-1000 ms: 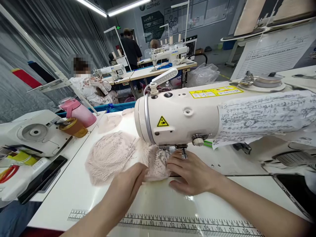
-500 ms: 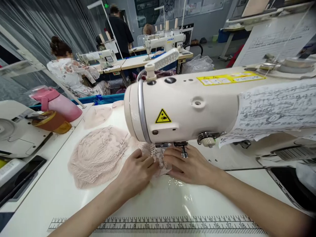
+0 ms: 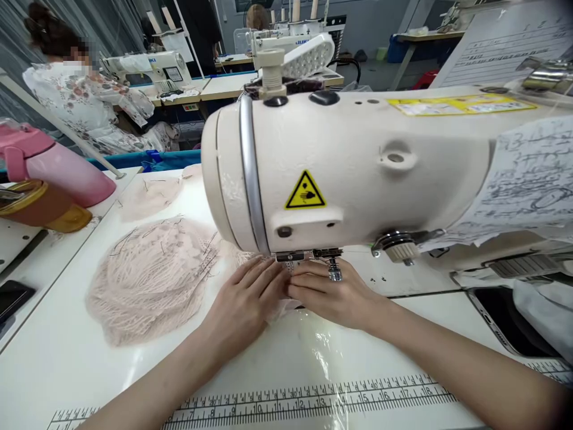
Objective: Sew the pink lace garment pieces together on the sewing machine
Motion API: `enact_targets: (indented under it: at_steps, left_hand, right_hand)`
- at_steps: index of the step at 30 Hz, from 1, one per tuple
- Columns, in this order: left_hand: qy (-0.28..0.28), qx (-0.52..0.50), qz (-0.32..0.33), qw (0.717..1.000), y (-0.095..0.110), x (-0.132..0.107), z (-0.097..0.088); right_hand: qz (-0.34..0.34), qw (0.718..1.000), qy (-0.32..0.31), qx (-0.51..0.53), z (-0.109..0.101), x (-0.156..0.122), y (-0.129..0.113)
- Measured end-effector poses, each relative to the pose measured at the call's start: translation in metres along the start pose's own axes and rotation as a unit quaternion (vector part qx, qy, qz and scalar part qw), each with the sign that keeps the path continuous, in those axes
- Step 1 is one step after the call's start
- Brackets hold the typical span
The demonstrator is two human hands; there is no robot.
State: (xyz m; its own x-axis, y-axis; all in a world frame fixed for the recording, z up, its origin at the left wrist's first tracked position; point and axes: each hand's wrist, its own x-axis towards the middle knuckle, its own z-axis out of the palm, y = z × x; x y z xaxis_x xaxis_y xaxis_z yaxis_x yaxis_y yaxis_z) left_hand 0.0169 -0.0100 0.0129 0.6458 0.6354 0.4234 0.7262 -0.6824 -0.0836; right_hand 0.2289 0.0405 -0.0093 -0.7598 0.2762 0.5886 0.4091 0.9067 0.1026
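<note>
My left hand lies on a piece of pale pink lace below the sewing machine head, its fingers stretched out and pressing down. My right hand rests on the same lace from the other side, fingers extended and fairly flat, partly behind the metal screw under the head. The fingertips of both hands nearly meet, and the needle area is hidden by the head and the fingers. To the left lies a round pile of pale pink lace with loose dark threads on it.
Behind the pile is a smaller pink piece. A pink bottle and an amber cup stand at the left. A phone lies at the right, and a ruler strip runs along the front. Another person sits beyond.
My left hand has gone from a curled pinch to straightened fingers on the lace. My right hand stays near the same spot. The view has moved closer to the machine.
</note>
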Motion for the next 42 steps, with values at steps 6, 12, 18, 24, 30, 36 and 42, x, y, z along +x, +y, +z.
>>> enact_targets:
  at_steps: [6,12,18,24,30,36,42]
  left_hand:
    - [-0.06,-0.016,0.001,0.998,-0.007,-0.011,0.011]
    - [-0.075,-0.053,0.009,0.996,-0.018,-0.011,0.007]
    - [-0.115,-0.09,-0.01,0.989,-0.026,-0.009,0.0]
    - [-0.144,-0.093,-0.019,0.985,-0.032,-0.009,-0.002]
    - [-0.152,-0.068,-0.033,0.985,-0.032,-0.009,0.0]
    - [-0.137,-0.063,-0.051,0.987,-0.027,-0.006,-0.002]
    - [-0.134,-0.028,-0.052,0.989,-0.02,-0.005,-0.001]
  right_hand:
    - [-0.007,1.0,0.023,0.019,-0.002,0.002,-0.004]
    - [-0.009,0.999,0.041,0.03,-0.004,0.007,-0.009]
    - [-0.033,0.998,0.029,0.034,0.005,0.007,-0.012]
    - [-0.039,0.999,0.005,0.036,0.009,0.009,-0.012]
    - [-0.034,0.999,-0.011,0.031,0.008,0.01,-0.012]
    - [-0.023,0.999,0.03,-0.002,0.005,0.011,-0.01]
    - [0.001,1.0,0.013,-0.019,-0.002,0.01,-0.01]
